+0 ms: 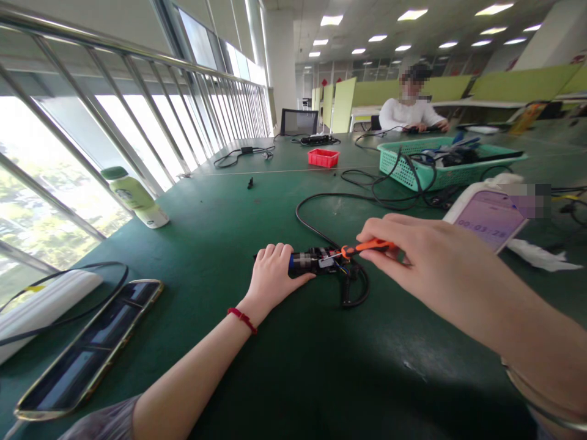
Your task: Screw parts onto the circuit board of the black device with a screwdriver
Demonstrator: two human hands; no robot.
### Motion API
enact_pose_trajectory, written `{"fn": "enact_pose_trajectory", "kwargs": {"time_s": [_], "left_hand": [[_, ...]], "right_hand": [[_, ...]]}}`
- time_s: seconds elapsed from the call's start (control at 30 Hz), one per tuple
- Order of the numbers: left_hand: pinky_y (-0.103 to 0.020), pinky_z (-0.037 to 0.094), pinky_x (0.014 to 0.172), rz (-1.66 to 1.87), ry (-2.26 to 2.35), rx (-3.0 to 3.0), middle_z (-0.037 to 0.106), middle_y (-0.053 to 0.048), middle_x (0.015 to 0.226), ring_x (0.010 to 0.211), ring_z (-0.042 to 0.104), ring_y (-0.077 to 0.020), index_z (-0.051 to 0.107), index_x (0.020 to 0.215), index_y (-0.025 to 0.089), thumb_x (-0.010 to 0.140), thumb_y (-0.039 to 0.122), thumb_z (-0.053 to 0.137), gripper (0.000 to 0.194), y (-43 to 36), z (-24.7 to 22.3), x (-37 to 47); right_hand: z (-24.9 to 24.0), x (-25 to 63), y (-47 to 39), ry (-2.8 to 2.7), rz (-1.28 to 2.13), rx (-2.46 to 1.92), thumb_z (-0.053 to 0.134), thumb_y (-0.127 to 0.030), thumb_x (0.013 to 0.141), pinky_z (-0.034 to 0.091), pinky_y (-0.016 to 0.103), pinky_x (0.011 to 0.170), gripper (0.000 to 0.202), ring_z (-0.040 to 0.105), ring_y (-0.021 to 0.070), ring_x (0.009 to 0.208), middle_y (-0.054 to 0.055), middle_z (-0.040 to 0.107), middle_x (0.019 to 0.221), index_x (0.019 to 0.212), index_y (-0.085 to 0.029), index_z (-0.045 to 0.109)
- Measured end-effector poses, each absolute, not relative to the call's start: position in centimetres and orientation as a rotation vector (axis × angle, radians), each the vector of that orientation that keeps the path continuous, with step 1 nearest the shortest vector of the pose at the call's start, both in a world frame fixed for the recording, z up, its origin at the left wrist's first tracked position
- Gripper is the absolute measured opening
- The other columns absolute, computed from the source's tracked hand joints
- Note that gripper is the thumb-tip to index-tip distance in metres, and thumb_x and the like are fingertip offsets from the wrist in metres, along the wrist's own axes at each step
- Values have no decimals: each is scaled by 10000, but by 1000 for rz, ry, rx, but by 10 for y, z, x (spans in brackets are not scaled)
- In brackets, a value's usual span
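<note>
A black corded power tool (302, 260) lies on the green table, with its inside and small coloured wires bare at the right end. My left hand (273, 274) is wrapped round its left part, the thumb along the near side. Between the fingers and thumb of my right hand (408, 250) is an orange and black screwdriver (365, 245). The shaft points left and down into the tool's bared wiring; whether the tip sits on a screw is too small to tell. A black cord (316, 195) runs away from the tool over the table.
A green basket (398, 165) of cables and parts stands at the back right, near a phone (488, 214) showing a timer. A small red tray (323, 158) sits farther back. At left are a bottle (137, 198) and another phone (92, 348). A person (408, 113) sits across the table.
</note>
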State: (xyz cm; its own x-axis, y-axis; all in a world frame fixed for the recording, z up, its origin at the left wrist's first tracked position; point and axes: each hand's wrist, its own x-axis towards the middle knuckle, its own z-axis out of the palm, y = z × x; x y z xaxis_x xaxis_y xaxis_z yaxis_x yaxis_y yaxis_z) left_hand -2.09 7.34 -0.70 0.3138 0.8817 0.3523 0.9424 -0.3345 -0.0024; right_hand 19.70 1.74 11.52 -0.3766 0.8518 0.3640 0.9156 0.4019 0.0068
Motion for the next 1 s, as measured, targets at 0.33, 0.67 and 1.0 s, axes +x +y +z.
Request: {"fn": "enact_pose_trajectory", "kwargs": {"time_s": [0.33,0.67,1.0], "left_hand": [[-361,376,739,-437,-1670,-2371,558,-66,909,853,488,-245,504,909,183,743,631,522,478,74,-7,-21],[-366,375,736,-439,-1659,-2364,555,-66,894,845,487,-246,506,907,179,734,646,522,498,74,-9,-22],[-362,375,748,-432,-1660,-2361,555,-63,907,856,490,-242,502,910,189,739,645,516,488,74,-9,-22]], "right_hand": [[116,195,17,-2397,-216,-1686,519,-392,841,224,206,353,206,437,116,336,-64,435,401,709,-234,532],[113,202,20,-2350,-258,-1489,579,-192,788,357,220,463,87,572,119,537,-31,628,751,820,-264,614],[116,202,19,-2361,-217,-1675,576,-318,801,292,221,381,84,517,134,418,-43,567,509,751,-270,624]]}}
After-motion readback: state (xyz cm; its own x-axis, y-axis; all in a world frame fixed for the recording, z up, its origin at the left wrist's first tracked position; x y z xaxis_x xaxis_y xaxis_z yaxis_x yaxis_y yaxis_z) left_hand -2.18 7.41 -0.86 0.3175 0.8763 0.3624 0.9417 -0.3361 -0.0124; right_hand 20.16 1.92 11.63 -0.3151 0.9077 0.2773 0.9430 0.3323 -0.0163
